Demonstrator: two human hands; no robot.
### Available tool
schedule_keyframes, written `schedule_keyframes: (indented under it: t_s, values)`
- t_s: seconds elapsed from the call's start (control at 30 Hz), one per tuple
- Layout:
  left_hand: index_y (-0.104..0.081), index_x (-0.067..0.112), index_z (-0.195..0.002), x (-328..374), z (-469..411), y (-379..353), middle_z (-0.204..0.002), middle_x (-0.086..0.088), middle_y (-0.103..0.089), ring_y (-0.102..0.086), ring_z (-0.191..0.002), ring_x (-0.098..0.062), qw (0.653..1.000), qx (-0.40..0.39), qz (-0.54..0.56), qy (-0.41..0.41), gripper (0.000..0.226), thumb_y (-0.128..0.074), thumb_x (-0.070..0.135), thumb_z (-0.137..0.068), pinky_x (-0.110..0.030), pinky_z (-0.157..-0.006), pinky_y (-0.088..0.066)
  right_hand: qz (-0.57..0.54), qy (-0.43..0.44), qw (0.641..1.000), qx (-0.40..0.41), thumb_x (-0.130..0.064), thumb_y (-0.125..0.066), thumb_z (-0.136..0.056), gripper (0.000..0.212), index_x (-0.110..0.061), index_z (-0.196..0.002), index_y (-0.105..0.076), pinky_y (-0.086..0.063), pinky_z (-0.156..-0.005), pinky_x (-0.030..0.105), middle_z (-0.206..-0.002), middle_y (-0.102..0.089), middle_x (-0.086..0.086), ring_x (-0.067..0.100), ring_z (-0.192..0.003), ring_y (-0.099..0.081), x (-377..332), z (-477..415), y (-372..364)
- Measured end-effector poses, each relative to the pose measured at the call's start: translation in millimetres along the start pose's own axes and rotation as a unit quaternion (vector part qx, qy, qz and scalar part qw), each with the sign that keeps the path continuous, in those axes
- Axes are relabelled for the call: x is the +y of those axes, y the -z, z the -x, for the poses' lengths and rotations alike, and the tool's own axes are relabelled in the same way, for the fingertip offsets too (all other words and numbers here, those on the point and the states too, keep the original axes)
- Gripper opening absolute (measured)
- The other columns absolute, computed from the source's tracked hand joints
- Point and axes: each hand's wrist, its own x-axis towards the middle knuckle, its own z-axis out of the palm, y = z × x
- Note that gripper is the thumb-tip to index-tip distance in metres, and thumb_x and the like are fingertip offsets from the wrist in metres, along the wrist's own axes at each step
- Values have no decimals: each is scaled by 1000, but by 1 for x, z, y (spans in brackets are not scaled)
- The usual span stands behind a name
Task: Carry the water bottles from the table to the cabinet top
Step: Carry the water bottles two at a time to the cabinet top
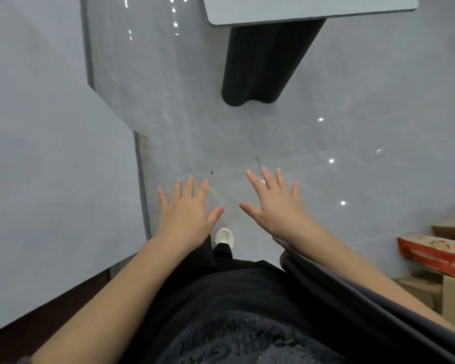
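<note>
**A:** While the floor (326, 122) is lying wide open ahead, what's crowding it?

**B:** Grey panels (50, 153) are running along the left edge, and the table (310, 9) on its dark ribbed leg (263, 61) is standing up top, well apart from the hands.

**A:** Hands?

**B:** Left hand (188, 206) and right hand (276, 203) are both spreading flat, fingers splayed, gripping nothing — no bottles showing anywhere. Cardboard boxes (436, 261) are sitting bottom right — contents unclear.

Glossy grey tiled floor (326, 127); matt smooth tabletop (300, 9); ribbed dark table leg (263, 61); brown cardboard boxes (452, 292); fuzzy dark cloth top (234, 337).
</note>
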Motion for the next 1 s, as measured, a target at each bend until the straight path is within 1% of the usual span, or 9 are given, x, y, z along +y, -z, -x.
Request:
schedule_keyframes:
  t_s: [0.2,0.43,0.7,0.9,1.0]
  values:
    - [-8,24,-154,-12,-75,47,-163,-8,-6,2,-150,-29,1000,6,5,5,72,-27,61,-96,-59,-116,2,10,14,1000,-6,-61,-33,-97,73,-36,-155,4,4,-117,60,-165,8,3,31,-150,13,-15,-78,44]
    - [-6,23,-155,-50,-189,138,-163,-8,-4,4,-150,-29,1000,-22,-12,-17,72,-26,60,-96,-59,-116,3,-27,-30,999,-18,-59,-34,-97,73,-35,-156,3,4,-117,58,-165,8,3,31,-150,13,-59,-185,122]
    - [-5,24,-155,-85,-298,244,-163,-7,-5,2,-150,-28,998,-17,-31,-48,72,-26,60,-97,-59,-117,0,-69,-42,997,13,-57,-37,-97,74,-34,-156,2,3,-117,60,-165,8,2,30,-151,13,-108,-296,209]
    - [-7,25,-155,-101,-371,301,-163,-6,-5,2,-150,-27,998,-12,-14,-62,70,-28,58,-97,-59,-117,1,-79,-54,995,25,-57,-37,-98,74,-32,-156,1,4,-116,61,-165,7,3,31,-150,12,-120,-376,267]
    - [-8,25,-155,-113,-420,329,-163,-6,-7,1,-150,-28,997,-14,-23,-73,70,-30,58,-97,-59,-117,1,-83,-72,994,28,-57,-36,-98,73,-33,-156,2,3,-116,61,-165,8,3,32,-150,12,-124,-424,293]
